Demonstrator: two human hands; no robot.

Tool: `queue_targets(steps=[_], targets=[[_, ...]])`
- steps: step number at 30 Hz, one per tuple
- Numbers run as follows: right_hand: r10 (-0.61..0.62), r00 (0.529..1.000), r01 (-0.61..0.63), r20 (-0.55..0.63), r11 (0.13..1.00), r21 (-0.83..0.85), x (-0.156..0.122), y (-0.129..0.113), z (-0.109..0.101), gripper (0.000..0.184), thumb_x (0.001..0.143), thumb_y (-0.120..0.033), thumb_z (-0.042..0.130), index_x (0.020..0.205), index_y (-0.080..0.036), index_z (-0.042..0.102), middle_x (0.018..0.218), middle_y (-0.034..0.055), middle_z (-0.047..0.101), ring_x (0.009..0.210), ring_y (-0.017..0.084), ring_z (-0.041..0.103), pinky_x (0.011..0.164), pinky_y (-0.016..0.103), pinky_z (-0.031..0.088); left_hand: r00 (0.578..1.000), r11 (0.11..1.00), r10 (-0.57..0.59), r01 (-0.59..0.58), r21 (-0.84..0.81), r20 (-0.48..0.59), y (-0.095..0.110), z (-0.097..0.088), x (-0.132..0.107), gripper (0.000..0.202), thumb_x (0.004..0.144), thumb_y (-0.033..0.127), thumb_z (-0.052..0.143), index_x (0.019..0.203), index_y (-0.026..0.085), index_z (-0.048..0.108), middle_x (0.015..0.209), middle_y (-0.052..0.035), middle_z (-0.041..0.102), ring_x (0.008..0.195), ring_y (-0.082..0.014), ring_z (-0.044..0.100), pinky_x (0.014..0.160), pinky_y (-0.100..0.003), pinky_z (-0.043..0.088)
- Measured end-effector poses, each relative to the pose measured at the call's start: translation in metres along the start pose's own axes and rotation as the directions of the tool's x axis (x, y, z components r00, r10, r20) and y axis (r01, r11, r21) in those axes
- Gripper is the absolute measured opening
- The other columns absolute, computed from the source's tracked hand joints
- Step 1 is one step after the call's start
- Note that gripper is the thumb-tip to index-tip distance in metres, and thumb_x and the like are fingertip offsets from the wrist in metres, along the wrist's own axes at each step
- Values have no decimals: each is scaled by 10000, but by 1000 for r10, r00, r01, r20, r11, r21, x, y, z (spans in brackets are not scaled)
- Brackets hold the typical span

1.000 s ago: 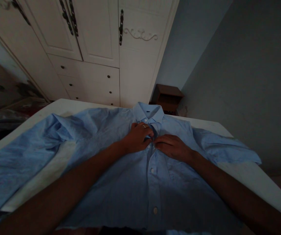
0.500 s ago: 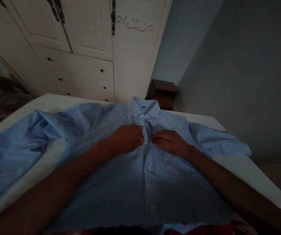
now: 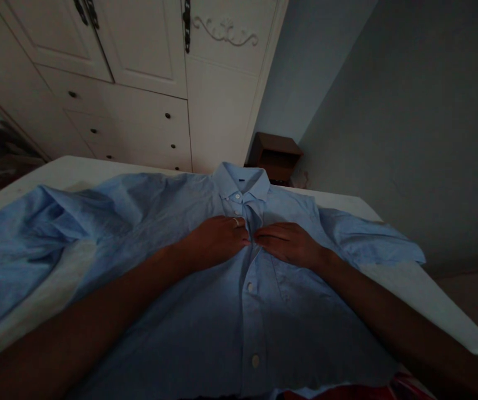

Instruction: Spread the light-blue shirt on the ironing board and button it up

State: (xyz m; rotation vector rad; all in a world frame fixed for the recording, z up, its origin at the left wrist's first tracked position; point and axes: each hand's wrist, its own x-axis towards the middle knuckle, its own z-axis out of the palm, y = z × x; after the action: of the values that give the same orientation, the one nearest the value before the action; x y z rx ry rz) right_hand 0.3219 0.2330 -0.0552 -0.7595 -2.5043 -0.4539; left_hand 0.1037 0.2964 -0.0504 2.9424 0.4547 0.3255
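A light blue button-up shirt (image 3: pixel 205 328) lies spread front side up, its collar (image 3: pixel 226 180) at the far edge and its sleeves out to both sides. My left hand (image 3: pixel 220 239), with a ring on one finger, pinches the front placket at chest height. Close beside it, my right hand (image 3: pixel 286 241) has its fingers pressed together on the other front edge, above the chest pocket. The button between the hands is hidden by my fingers. Below them, a white button (image 3: pixel 250 286) and a lower button (image 3: pixel 256 361) show on the placket.
Under the shirt is a white table (image 3: pixel 422 294). A cream wardrobe (image 3: pixel 217 111) with dark handles and drawer knobs stands behind it. A small brown cabinet (image 3: pixel 276 144) sits beyond the far edge, near the grey wall (image 3: pixel 422 139). Red fabric (image 3: pixel 347 392) shows at the near edge.
My left hand has shifted slightly right, closing the gap to my right hand. Its fingers now cover the button that showed between them. The view has shifted a little.
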Motion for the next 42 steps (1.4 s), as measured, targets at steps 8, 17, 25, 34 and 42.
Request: queue_targets(steps=[8, 17, 25, 34, 42], targets=[[33, 992, -28, -123, 999, 40, 1, -3, 1, 59, 905, -127, 553, 926, -135, 607, 929, 72, 711, 797, 141, 681, 705, 243, 579, 985, 944, -138, 98, -315, -107, -1, 1, 0, 264, 973, 312, 442, 942, 150, 648, 924, -44, 646, 842, -158, 601, 790, -295, 452], [127, 987, -107, -104, 979, 176, 3, -1, 2, 125, 956, -201, 494, 928, -144, 602, 897, 76, 682, 794, 123, 658, 698, 225, 560, 962, 910, -146, 39, -413, -231, 2, 4, -1, 214, 953, 253, 477, 898, 143, 653, 917, -39, 648, 872, -146, 602, 822, -281, 462], [154, 982, -122, -108, 958, 259, 3, -2, 3, 85, 931, -186, 538, 954, -144, 608, 909, 81, 681, 825, 128, 662, 744, 230, 563, 960, 888, -138, 11, -460, -243, 1, 4, -1, 186, 933, 244, 517, 880, 151, 670, 887, -29, 662, 847, -129, 615, 811, -262, 474], [99, 989, -77, -111, 980, 186, 2, -3, 2, 103, 919, -198, 542, 976, -162, 620, 920, 71, 693, 821, 136, 677, 715, 247, 577, 973, 851, -89, -36, -524, -211, -5, 1, -2, 174, 908, 257, 565, 895, 174, 717, 881, -32, 663, 822, -114, 621, 783, -248, 484], [85, 990, -67, -108, 984, 162, 1, -2, 3, 101, 913, -207, 552, 976, -159, 614, 921, 76, 692, 821, 141, 673, 708, 251, 574, 983, 849, 0, -96, -520, -182, -8, -4, -5, 183, 886, 228, 553, 919, 169, 724, 918, -52, 670, 839, -123, 619, 797, -268, 493]])
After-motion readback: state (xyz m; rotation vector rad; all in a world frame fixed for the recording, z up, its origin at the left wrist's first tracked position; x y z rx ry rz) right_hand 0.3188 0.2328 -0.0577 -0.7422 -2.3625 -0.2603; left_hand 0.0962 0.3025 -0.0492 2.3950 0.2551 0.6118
